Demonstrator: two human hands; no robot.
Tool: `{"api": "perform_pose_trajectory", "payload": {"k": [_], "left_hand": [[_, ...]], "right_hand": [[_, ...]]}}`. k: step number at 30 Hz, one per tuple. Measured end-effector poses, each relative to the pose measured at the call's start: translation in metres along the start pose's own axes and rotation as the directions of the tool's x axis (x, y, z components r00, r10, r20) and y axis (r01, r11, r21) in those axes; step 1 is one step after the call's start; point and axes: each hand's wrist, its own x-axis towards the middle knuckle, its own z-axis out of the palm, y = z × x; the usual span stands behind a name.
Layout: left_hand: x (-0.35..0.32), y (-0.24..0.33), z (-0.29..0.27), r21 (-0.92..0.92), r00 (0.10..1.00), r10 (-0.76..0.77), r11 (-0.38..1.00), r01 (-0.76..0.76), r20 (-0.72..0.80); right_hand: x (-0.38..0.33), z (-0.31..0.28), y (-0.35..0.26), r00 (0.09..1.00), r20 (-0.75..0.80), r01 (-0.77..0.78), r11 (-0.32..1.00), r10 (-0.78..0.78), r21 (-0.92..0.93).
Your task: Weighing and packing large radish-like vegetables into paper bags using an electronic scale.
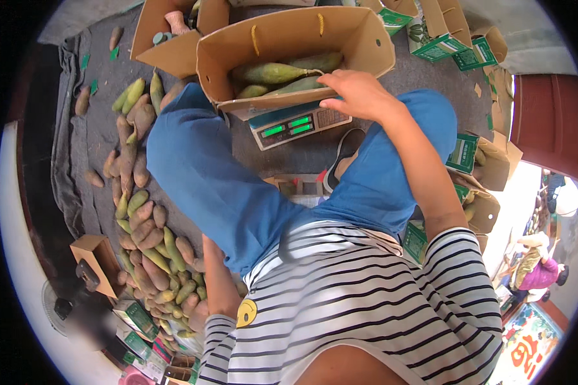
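My right hand (356, 94) reaches over the near rim of a brown cardboard box (289, 35) with yellow cord handles. Its fingertips are by the thin root tail of a long green radish (273, 72), and its thumb is apart from the fingers. I cannot tell whether the fingers touch the tail. Several green radishes lie inside the box. Beneath the box is a digital scale (298, 127) with lit green displays. My left forearm (219, 282) goes down beside my left thigh toward a pile of soil-covered radishes (154, 256); the left hand is hidden behind the leg.
Another open carton (167, 42) stands at the far left of the box. Green-and-brown cartons (437, 38) line the far right, with more filled ones (488, 163) along the right. A small brown box (96, 260) sits left of the pile. People (538, 273) are outside the doorway.
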Motion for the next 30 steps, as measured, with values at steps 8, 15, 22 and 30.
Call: {"api": "perform_pose_trajectory", "payload": {"k": [8, 15, 22, 30], "left_hand": [[-0.019, 0.189, 0.088, 0.528, 0.815, 0.567, 0.732, -0.431, -0.122], [-0.073, 0.296, 0.277, 0.425, 0.376, 0.733, 0.13, -0.896, 0.567], [-0.004, 0.24, 0.379, 0.337, 0.218, 0.443, -0.208, -0.918, 0.87], [0.023, 0.23, 0.346, 0.546, 0.391, 0.429, -0.34, -0.766, 0.814]], "right_hand": [[-0.006, -0.001, 0.002, 0.998, -0.056, 0.025, 1.0, -0.025, -0.003], [-0.004, 0.003, 0.004, 1.0, -0.006, 0.005, 1.0, -0.005, 0.004], [0.0, -0.002, -0.002, 1.0, 0.025, 0.013, 1.0, -0.014, 0.014], [-0.005, -0.004, 0.001, 1.0, 0.015, 0.013, 1.0, -0.013, 0.009]]}}
